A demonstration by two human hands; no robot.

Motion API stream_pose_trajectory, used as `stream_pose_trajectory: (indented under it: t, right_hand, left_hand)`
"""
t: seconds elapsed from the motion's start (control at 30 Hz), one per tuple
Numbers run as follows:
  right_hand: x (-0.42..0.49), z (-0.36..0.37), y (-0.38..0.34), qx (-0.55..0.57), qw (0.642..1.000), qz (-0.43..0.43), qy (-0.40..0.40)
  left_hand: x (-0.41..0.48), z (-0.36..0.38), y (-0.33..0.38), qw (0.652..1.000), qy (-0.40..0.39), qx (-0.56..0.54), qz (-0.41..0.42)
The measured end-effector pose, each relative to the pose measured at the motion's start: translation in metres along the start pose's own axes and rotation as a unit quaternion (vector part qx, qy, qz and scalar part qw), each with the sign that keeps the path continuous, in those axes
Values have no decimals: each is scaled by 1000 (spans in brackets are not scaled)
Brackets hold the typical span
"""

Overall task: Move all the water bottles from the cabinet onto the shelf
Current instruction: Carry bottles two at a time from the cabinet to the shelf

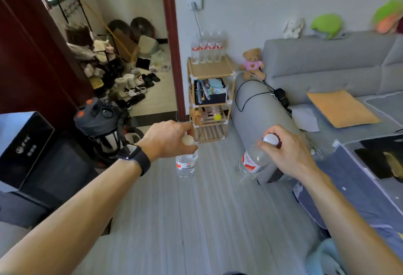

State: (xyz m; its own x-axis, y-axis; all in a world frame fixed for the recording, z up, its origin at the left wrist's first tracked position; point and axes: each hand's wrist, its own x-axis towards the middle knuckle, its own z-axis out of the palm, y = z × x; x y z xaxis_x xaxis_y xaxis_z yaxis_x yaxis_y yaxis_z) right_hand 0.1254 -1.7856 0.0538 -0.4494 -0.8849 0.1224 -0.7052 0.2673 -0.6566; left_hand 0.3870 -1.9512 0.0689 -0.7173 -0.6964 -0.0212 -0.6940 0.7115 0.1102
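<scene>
Left hand (172,137) curled round neck of clear plastic water bottle with red-white label (186,165); bottle hangs upright below knuckles. Right hand (287,152) grips white-capped neck of second clear bottle (250,161); long axis tilted, base down-left of hand. Light wooden tiered shelf (210,67) ahead, beyond both hands; left hand seemingly nearer. Four upright bottles (207,48) line top tier's rear. Fingertips hidden; bottles left to fetch: cannot tell.

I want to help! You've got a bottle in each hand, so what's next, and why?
Probably step to the shelf and stand both beside the four bottles on top: the left hand and right hand each grip a bottle, and the top has bare room.
</scene>
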Motion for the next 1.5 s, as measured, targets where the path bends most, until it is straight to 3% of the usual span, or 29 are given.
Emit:
stream_pose_trajectory:
  t: [0.2, 0.5, 1.07, 1.17, 1.3, 1.5]
  right_hand:
    - [123, 14, 28, -28, 999, -4, -14]
    - [323, 20, 76, -58, 994, -59, -75]
    - [628, 50, 98, -80, 990, -53, -101]
    - [687, 50, 92, -68, 995, -54, -59]
    - [750, 68, 88, -37, 998, -40, -26]
    - [838, 119, 93, -76, 994, -6, -74]
  left_hand:
    - [131, 0, -29, 999, -24, 26, -11]
    - [309, 2, -54, 992, -28, 42, -117]
    - [604, 18, -149, 995, -55, 3, -78]
    - [661, 2, -172, 998, -31, -1, -52]
    - [719, -6, -206, 998, -20, -8, -62]
    - [772, 27, -261, 991, -76, -18, -106]
